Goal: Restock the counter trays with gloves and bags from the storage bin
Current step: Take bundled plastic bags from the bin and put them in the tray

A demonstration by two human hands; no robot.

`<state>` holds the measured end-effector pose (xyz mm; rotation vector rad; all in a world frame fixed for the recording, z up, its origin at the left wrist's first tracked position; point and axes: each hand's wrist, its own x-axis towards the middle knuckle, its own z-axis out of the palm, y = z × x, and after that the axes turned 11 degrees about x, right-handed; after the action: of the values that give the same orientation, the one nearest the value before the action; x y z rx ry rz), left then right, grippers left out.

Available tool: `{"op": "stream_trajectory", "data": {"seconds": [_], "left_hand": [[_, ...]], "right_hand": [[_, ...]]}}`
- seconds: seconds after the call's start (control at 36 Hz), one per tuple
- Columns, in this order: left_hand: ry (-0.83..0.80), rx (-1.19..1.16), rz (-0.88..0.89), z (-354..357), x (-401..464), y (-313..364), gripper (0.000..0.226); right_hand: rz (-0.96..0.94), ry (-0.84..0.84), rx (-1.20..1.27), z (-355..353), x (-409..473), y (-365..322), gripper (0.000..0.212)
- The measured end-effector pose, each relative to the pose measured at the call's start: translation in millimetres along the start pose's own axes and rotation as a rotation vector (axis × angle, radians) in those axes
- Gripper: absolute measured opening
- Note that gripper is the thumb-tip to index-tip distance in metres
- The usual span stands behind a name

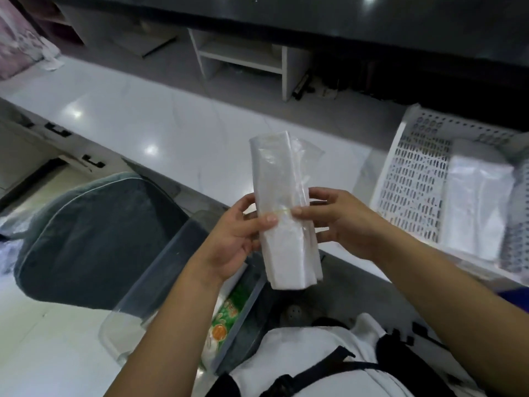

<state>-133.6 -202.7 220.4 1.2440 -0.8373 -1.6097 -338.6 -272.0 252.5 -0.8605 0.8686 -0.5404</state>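
A folded bundle of clear plastic bags (282,179), bound by a thin yellow rubber band, stands upright between my hands. My left hand (234,239) grips its left side with the thumb across the front. My right hand (337,222) pinches the right side at the band. Below them sits the clear storage bin (160,285), holding a green printed packet (229,316). At the right, a white perforated tray (412,179) on the counter holds another stack of clear bags (478,202).
A dark cushioned chair (91,239) stands left of the bin. A white shelf unit (243,58) sits under the dark counter at the back. Drawers with black handles (58,130) line the left. The floor is glossy white tile (160,121).
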Motion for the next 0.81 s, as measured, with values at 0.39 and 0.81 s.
{"op": "stream_trajectory", "data": {"seconds": [0.39, 0.81], "left_hand": [[-0.477, 0.239, -0.016, 103, -40, -42, 0.048], [-0.502, 0.348, 0.119, 235, -16, -33, 0.058]], "right_hand": [[-0.237, 0.498, 0.048, -17, -176, 65, 0.035], [-0.356, 0.483, 0.02, -109, -248, 35, 0.045]]}}
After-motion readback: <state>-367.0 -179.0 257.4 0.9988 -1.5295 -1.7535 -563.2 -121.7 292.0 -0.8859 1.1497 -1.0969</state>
